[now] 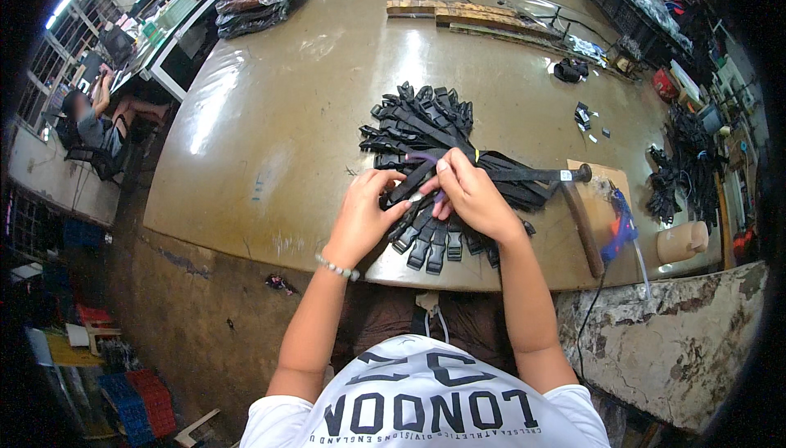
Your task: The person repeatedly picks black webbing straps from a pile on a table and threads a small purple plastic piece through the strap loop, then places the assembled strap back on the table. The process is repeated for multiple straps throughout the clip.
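Both hands are meeting over the bundle of black straps [434,153] on the surface [278,121]. Left hand [366,211] is pinching one strap's end, fingers curled; right hand [475,198] is pressing down beside it, touching.

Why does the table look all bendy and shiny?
In the head view, the fisheye lens curves the table edges toward the rim; overhead light makes white glare patches on its brown top; the corners go dark; both hands on the black straps stay sharp.

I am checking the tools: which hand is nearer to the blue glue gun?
Right. The right hand lies on the strap bundle, left of the blue glue gun; the left hand is farther left.
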A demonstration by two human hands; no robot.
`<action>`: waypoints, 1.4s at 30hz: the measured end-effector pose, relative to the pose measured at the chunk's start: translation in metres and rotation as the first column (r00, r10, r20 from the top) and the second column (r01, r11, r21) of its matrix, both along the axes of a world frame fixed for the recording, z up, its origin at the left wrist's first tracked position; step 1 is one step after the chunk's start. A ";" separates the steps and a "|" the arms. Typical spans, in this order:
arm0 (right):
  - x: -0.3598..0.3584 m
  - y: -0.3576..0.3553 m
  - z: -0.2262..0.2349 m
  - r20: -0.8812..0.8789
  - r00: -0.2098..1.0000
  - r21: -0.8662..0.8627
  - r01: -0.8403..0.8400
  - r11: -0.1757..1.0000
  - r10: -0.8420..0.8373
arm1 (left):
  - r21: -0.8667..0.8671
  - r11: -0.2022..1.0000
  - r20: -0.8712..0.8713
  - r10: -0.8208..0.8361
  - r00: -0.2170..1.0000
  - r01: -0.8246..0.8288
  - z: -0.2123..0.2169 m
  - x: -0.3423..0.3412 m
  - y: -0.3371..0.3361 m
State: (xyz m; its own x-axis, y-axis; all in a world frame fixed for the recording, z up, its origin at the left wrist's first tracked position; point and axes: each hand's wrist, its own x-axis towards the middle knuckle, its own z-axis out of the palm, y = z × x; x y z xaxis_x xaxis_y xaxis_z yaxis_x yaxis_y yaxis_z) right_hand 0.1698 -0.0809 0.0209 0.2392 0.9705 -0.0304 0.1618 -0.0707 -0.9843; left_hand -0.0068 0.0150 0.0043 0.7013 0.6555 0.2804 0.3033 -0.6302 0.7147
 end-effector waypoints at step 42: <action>-0.020 0.017 -0.021 0.138 0.972 0.145 0.168 0.975 -0.188 | 0.001 0.849 0.300 0.503 0.810 -0.528 -0.023 -0.002 0.023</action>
